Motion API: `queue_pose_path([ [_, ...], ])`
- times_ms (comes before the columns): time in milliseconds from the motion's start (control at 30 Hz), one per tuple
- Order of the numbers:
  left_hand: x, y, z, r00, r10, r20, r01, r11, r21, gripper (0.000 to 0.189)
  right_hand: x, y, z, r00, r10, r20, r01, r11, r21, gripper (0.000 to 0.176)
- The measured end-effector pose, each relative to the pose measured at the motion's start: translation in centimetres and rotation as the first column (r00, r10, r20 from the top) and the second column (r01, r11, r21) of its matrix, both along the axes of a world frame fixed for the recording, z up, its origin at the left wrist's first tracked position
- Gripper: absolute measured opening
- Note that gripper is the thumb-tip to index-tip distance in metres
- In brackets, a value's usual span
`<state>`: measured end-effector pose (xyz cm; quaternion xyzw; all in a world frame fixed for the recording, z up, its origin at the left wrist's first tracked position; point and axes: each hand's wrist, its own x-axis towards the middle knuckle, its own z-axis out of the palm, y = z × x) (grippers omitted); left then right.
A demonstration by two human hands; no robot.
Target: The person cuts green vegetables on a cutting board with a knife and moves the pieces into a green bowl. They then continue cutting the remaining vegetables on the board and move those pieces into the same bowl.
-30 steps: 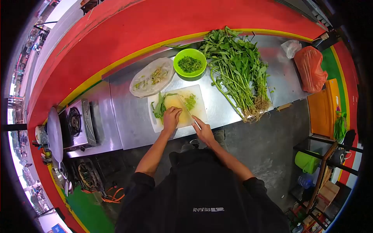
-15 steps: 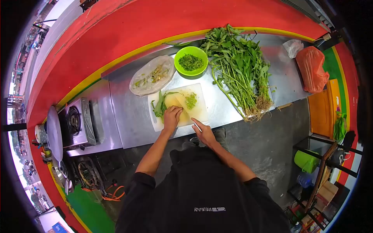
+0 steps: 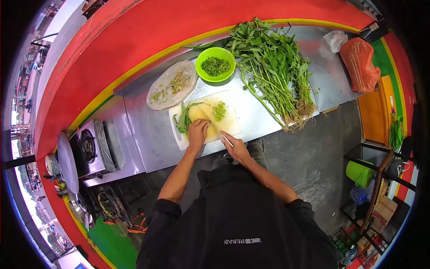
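left hand [image 3: 197,132]: curled down, pinning greens [image 3: 183,122] on board [image 3: 231,127] at counter's [image 3: 148,130] near edge | right hand [image 3: 236,150]: closed round knife [image 3: 214,125] handle, with blade slanted across board beside left knuckles | chopped pile [image 3: 219,110]: board's far side

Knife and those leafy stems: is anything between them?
Nothing visible. The right hand holds the knife beside the left hand, which presses the stems on the cutting board; the chopped pile lies past the blade.
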<state>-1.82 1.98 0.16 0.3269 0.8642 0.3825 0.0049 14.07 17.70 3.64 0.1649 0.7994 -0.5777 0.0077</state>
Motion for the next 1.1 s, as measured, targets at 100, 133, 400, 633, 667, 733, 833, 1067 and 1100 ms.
queue_pose_path([
  [100,0.0,-0.1,0.0,1.000,-0.003,0.006,0.003,1.000,-0.008,0.011,0.0,0.1,-0.2,1.000,-0.002,0.012,0.003,1.000,-0.025,0.044],
  [133,0.0,-0.1,0.0,1.000,-0.007,0.001,0.007,1.000,-0.014,0.011,0.0,0.1,-0.6,1.000,-0.003,0.006,0.003,1.000,-0.022,0.044],
  [400,0.0,-0.2,0.1,1.000,-0.026,-0.005,0.026,0.999,-0.021,0.013,-1.3,-0.4,-0.7,0.998,-0.021,-0.053,0.020,1.000,-0.002,0.043],
  [633,0.2,-0.2,0.3,0.999,-0.019,-0.032,0.018,0.999,-0.028,0.013,-0.6,-0.1,-0.9,0.999,0.000,-0.044,0.000,1.000,0.006,0.042],
  [667,0.2,-0.1,0.4,0.999,-0.017,-0.031,0.017,1.000,-0.027,0.013,-0.7,0.0,-0.9,0.999,0.002,-0.043,-0.001,1.000,0.007,0.042],
  [733,0.1,-0.3,0.0,0.999,-0.018,-0.033,0.017,0.999,-0.035,0.013,-1.0,0.0,-1.3,0.997,0.002,-0.082,-0.001,1.000,0.016,0.043],
  [833,-0.1,-0.3,-0.8,1.000,-0.014,0.001,0.014,1.000,-0.002,0.012,-1.0,-0.2,-1.3,0.992,-0.005,-0.128,0.008,1.000,0.029,0.043],
  [1067,-0.1,-0.2,-0.2,1.000,-0.020,-0.005,0.021,0.999,0.026,0.012,0.5,0.1,-1.1,0.999,0.030,-0.012,-0.030,0.999,0.012,0.045],
  [1100,-0.1,-0.2,-0.3,1.000,-0.013,-0.027,0.013,1.000,0.013,0.012,0.4,0.1,-1.1,0.999,0.024,-0.036,-0.024,1.000,0.013,0.045],
])
